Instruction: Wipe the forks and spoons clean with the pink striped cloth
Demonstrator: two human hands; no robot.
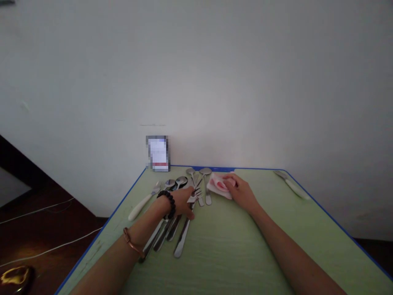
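My left hand, with a dark bead bracelet at its wrist, reaches over a spread of metal cutlery. Its thumb and fingers are apart around the upper part of a fork, whose tines point away from me; the palm side is hidden. My right hand pinches the near right edge of a folded pink and white cloth on the table. Two spoons lie between the hands, partly overlapping other cutlery. More spoons and several metal handles show beyond and below my left hand.
The pale green table has a blue edge and meets a white wall. A white-handled fork lies at left, a white-handled knife at far right. A blurred-out phone-like screen stands at the back left. White cables cross the dark floor.
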